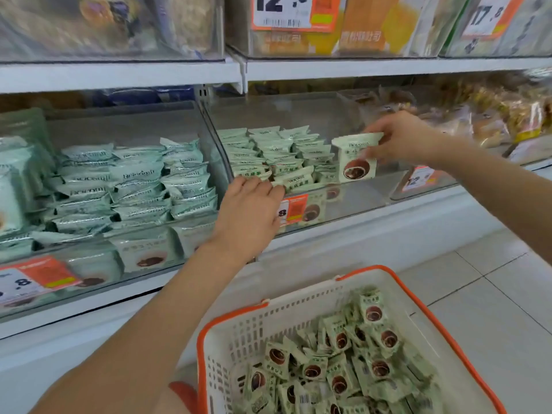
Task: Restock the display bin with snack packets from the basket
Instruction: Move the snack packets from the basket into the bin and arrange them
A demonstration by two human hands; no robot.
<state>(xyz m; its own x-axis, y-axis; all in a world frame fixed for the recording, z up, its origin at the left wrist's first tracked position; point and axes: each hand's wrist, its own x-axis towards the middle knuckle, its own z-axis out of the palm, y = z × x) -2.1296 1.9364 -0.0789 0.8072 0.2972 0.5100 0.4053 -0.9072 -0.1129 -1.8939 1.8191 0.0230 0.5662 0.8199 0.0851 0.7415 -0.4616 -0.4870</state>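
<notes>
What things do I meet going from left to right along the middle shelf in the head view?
Blue-green packets → left hand → stacked pale green packets → upright packet held by the right hand → bagged bread.

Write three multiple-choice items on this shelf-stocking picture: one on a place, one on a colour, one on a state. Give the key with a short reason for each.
1. Where is the packet held by the right hand?
A. In the clear display bin, upright, right of the stacked rows
B. In the basket
C. On the floor tiles

2. What colour is the rim of the basket?
A. Blue
B. Orange
C. Black

3. What is the left hand doing?
A. Hanging empty over the basket
B. Lifting a price tag
C. Resting its fingers on the front packets of the stacked rows

Key: 1 A, the packet stands on edge in the bin beside the rows, pinched at its top corner. 2 B, the white basket has an orange rim and handles. 3 C, its fingertips press on the front packets at the bin's edge.
</notes>
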